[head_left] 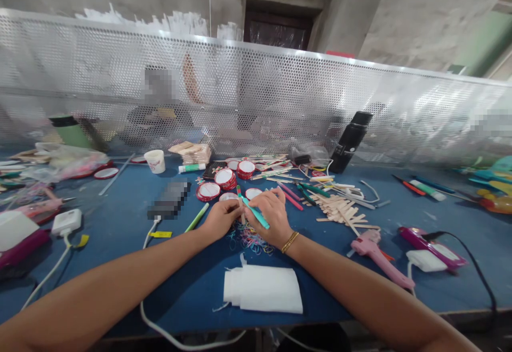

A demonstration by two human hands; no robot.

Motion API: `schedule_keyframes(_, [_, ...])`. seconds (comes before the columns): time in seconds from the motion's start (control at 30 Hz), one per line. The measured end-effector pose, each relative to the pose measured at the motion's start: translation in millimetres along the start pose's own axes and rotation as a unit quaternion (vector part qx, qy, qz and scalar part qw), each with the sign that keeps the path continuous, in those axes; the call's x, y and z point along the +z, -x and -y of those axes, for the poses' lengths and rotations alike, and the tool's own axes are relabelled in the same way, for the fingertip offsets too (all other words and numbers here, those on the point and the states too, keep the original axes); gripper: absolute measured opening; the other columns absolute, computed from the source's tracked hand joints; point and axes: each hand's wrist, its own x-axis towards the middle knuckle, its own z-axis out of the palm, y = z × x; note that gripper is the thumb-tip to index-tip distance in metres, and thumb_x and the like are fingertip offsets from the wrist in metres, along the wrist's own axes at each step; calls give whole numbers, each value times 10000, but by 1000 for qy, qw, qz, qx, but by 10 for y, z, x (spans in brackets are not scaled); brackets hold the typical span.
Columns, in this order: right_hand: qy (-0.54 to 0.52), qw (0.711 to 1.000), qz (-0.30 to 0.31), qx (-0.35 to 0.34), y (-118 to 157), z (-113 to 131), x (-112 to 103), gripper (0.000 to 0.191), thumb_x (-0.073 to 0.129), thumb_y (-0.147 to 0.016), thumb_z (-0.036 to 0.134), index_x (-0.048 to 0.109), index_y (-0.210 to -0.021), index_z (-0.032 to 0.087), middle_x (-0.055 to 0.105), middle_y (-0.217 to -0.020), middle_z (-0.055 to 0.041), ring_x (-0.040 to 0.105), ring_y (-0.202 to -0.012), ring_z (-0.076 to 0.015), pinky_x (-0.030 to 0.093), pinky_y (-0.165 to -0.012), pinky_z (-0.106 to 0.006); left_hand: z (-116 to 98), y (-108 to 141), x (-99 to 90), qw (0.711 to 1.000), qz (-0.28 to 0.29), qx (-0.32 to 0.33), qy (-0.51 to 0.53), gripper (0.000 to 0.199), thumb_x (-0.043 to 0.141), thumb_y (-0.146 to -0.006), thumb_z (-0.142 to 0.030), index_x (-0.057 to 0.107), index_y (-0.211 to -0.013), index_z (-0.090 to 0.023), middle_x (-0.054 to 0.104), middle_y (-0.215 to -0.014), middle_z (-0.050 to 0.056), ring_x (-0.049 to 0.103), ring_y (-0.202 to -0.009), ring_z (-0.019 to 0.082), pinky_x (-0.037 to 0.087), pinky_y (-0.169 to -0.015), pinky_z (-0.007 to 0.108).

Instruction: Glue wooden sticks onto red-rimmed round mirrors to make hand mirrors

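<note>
Near the middle of the blue table, my left hand (219, 220) pinches an upright wooden craft stick (239, 193) whose upper end is coloured green and red. My right hand (272, 216) is closed around a turquoise marker (259, 216), slanted with its upper left end close to the stick. Whether the marker touches the stick I cannot tell. Just below both hands lies a loose pile of thin coloured rubber bands (256, 241). A white drawstring pouch (272, 289) rests flat between my forearms. Red round rolls (225, 178) with pale centres sit behind my hands.
To the right are a heap of plain craft sticks (340, 212), a pink glue gun (380, 258) and a black bottle (352, 141). On the left lie a phone (168, 200) on a cable and a paper cup (155, 161). A perforated metal screen (264, 90) borders the back.
</note>
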Motion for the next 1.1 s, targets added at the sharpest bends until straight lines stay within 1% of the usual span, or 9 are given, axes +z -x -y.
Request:
schedule_keyframes(0.13, [-1, 1000, 6, -6, -13, 21, 6, 85, 575, -897, 268, 578, -829, 216, 693, -777, 0, 608, -833, -180, 298, -915, -408, 12, 3, 0, 1000, 0, 4, 7, 299, 534, -869, -366, 564, -652, -163, 539, -619, -23, 459, -599, 120, 343, -575, 241])
schedule_keyframes(0.33, [-2, 1000, -15, 1, 6, -4, 11, 74, 584, -889, 274, 572, -843, 217, 691, -783, -3, 608, -835, -187, 296, -926, -421, 3, 3, 2, 1000, -8, -5, -1, 306, 533, -873, -369, 570, -649, -163, 522, -601, -30, 441, -578, 113, 336, -564, 238])
schedule_keyframes(0.53, [-6, 1000, 1, -5, 6, 10, 16, 70, 579, -894, 268, 582, -844, 219, 689, -778, -5, 606, -833, -186, 305, -907, -411, 10, 2, -1, 1000, -7, 0, 2, 287, 537, -869, -342, 574, -649, -161, 542, -617, -27, 453, -586, 111, 347, -568, 233])
schedule_keyframes(0.7, [0, 1000, -7, 6, 14, -13, 13, 70, 588, -887, 272, 579, -850, 213, 686, -789, -10, 603, -841, -189, 299, -915, -417, -2, 0, -7, 1000, -6, -3, -13, 309, 525, -875, -361, 573, -645, -160, 527, -606, -27, 450, -587, 114, 344, -572, 238])
schedule_keyframes(0.97, [-1, 1000, 0, -16, -12, 27, 14, 73, 584, -888, 255, 573, -826, 219, 690, -770, 3, 611, -830, -181, 303, -915, -414, -7, -4, 1, 1000, -8, 4, 4, 297, 541, -863, -343, 554, -629, -161, 513, -591, -34, 441, -578, 109, 333, -565, 237])
schedule_keyframes(1.1, [6, 1000, 0, 3, 4, 5, 22, 74, 585, -884, 265, 576, -828, 217, 683, -764, -3, 606, -826, -184, 303, -911, -415, -2, 1, -4, 1000, -5, -2, 3, 295, 529, -876, -352, 579, -655, -163, 531, -607, -31, 448, -573, 109, 341, -563, 238])
